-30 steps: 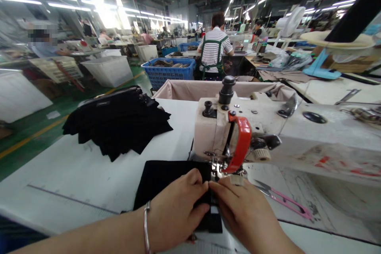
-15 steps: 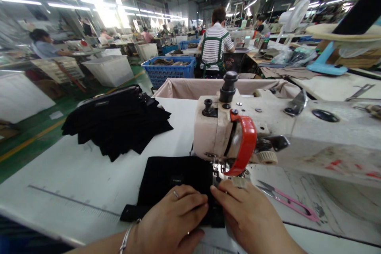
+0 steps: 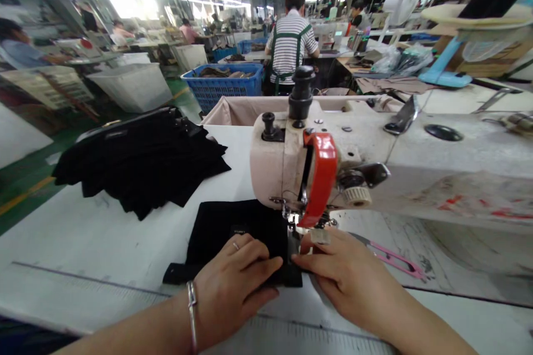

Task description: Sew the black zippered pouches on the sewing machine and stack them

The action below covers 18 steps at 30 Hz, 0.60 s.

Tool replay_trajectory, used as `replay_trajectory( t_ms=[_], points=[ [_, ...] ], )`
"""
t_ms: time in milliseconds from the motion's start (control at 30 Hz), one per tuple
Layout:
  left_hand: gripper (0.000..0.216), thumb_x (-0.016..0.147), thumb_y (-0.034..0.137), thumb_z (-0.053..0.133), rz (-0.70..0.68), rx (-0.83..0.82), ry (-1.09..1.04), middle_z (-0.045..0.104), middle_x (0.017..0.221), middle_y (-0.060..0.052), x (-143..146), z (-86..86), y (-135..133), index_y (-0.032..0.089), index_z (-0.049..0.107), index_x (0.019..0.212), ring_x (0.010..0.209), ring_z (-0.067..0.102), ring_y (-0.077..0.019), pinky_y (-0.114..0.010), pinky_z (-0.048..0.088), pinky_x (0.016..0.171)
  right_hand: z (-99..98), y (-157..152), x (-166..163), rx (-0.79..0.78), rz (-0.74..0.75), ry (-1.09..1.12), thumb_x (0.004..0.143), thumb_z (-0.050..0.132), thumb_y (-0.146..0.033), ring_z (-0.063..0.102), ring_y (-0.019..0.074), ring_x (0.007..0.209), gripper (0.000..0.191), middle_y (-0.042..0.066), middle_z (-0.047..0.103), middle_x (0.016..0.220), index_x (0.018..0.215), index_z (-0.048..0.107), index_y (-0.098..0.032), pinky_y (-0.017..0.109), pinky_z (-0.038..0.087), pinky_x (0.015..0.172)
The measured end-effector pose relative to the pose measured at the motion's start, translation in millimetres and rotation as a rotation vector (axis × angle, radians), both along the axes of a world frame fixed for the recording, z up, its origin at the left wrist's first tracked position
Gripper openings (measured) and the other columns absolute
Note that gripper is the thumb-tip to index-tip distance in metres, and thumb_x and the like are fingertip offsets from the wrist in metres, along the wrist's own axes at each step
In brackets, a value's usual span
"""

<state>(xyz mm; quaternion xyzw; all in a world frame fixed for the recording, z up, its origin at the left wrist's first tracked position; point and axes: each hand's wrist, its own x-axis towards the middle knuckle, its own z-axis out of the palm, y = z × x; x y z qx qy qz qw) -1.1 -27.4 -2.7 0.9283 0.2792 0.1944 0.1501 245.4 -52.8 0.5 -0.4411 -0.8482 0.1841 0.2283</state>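
Observation:
A black fabric piece lies on the white table under the needle of a beige sewing machine with a red guard. My left hand rests flat on the fabric's near edge, fingers stretched towards the presser foot. My right hand lies beside it on the right. Its fingertips press the fabric's edge just in front of the needle. A bracelet circles my left wrist.
A pile of black fabric pieces sits at the left of the table. Pink thread snips lie right of the needle. A cloth-lined bin and a blue basket stand behind. A person in a striped shirt works beyond.
The fabric piece has slid back under the needle and to the left. Both hands stay on its near edge; my left fingers have stretched out flatter. The view has dipped slightly.

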Motion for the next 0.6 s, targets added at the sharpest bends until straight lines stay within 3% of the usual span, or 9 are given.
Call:
replay_trajectory(
  t_ms=[300,600],
  points=[
    [0.027,0.094,0.020,0.055,-0.160,0.159,-0.004,0.066,0.112,-0.009,2.9,9.0,8.1,0.011,0.058,0.119,0.112,0.057,-0.0203,-0.035,0.049,0.101,-8.3,-3.5,-11.3,0.148,0.008,-0.033,0.085,0.048,-0.004,0.058,0.0245,0.099,0.038,0.005,0.066,0.107,0.113,0.064,-0.023,0.043,0.050,0.085],
    [0.030,0.094,0.028,0.059,-0.263,0.157,-0.089,0.067,0.112,-0.010,1.9,-8.0,45.5,0.011,0.058,0.119,0.108,0.060,-0.0212,-0.037,0.047,0.101,-17.6,-1.1,-14.6,0.134,-0.080,-0.187,0.085,0.047,-0.009,0.058,0.0288,0.098,0.044,0.011,0.063,0.111,0.127,0.056,-0.019,0.046,0.053,0.082]
  ],
)
